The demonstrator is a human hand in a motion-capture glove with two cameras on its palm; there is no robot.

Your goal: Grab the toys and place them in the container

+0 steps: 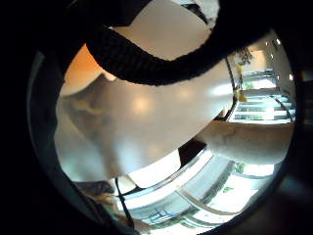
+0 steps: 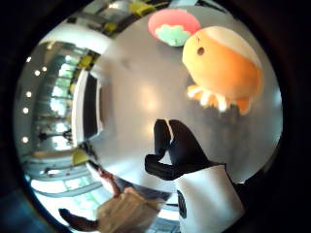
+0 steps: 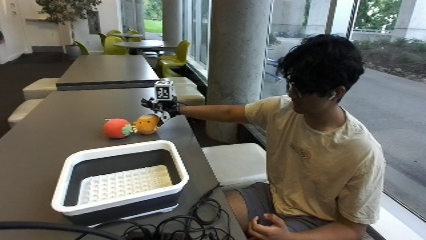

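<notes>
Gloved right hand (image 3: 162,106) hovers over the orange toy (image 3: 147,123) (fingers loosely curled, empty).

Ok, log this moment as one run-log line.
right hand: above orange toy, holding nothing | red toy: on table, beside orange toy | container: no toys inside

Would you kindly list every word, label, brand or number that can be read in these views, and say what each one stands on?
No text can be read in any view.
Person's pale yellow shirt: a small chest mark, too small to read.
Orange plush toy, red plush toy, white and grey container, gloved right hand: no lettering visible.
</notes>
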